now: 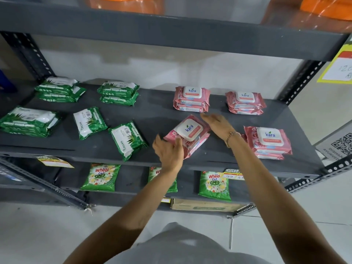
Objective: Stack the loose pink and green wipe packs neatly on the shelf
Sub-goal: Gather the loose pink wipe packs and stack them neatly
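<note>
One loose pink pack (187, 136) lay on the shelf (152, 111) at centre, skewed, its long axis running from 7 o'clock to 1 o'clock. The left hand (168, 151) was at the pack's 7 o'clock end, fingers spread and touching its near edge, not closed on it. The right hand (219, 123) was at its 2 o'clock corner, open and flat, beside the lid. Both hands bracketed the pack; neither gripped it. The nearest pink stack (191, 100) stood at 12 o'clock from it, just behind the right hand, and looked the likely destination. Two green packs (89, 121) (128, 140) lay loose at 9 o'clock, also askew.
</note>
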Motion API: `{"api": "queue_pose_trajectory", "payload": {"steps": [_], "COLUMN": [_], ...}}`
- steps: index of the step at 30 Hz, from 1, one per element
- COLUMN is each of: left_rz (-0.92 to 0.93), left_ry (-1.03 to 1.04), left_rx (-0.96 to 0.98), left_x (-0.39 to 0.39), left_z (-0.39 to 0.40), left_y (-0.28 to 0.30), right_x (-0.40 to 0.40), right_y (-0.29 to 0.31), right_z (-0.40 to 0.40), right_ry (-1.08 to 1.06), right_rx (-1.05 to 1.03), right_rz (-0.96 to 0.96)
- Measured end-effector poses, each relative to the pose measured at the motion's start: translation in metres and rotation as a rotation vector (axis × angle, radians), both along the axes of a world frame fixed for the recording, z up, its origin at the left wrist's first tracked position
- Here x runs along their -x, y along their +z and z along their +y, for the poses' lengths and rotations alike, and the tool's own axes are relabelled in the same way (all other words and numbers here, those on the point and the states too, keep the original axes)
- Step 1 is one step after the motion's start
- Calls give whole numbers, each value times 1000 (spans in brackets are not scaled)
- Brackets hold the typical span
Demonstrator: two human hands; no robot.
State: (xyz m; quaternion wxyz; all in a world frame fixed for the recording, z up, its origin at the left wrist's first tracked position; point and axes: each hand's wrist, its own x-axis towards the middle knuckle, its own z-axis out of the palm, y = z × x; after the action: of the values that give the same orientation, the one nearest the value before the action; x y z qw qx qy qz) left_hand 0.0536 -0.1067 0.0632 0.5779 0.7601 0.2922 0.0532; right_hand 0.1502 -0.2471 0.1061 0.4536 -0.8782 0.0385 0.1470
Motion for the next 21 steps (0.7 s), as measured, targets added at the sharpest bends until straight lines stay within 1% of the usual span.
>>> {"api": "queue_pose_trajectory", "payload": {"steps": [2,4,5,8,10,13,17,21], "left_rz": [147,203,231,249,222,241,241,234], "left_ry": [85,60,20,-128,-156,-208,-268,-269], "left_rx": [173,282,301,295,287,300,283,284], "left_x": [3,-7,-13,-28,-37,-52,-62,-63], "left_z": [-11,-12,-10,2,14,28,31,30], "left_y": [-5,-8,-8,-2,0,5,1,-4], "right_x": [-8,-9,-9,-2,5,15,24,27], "right_y": [0,-3,-6,-12,-17,-29,-40,-38], "right_z": [8,9,7,-3,-11,-18,-14,-11], "right_ry": [98,120,113,45,16,-18,-139,-223], "right_rx": [-13,-27,-33,-47,-67,-121,-180,-239], "right_rz": [63,177,208,229,262,300,237,211]}}
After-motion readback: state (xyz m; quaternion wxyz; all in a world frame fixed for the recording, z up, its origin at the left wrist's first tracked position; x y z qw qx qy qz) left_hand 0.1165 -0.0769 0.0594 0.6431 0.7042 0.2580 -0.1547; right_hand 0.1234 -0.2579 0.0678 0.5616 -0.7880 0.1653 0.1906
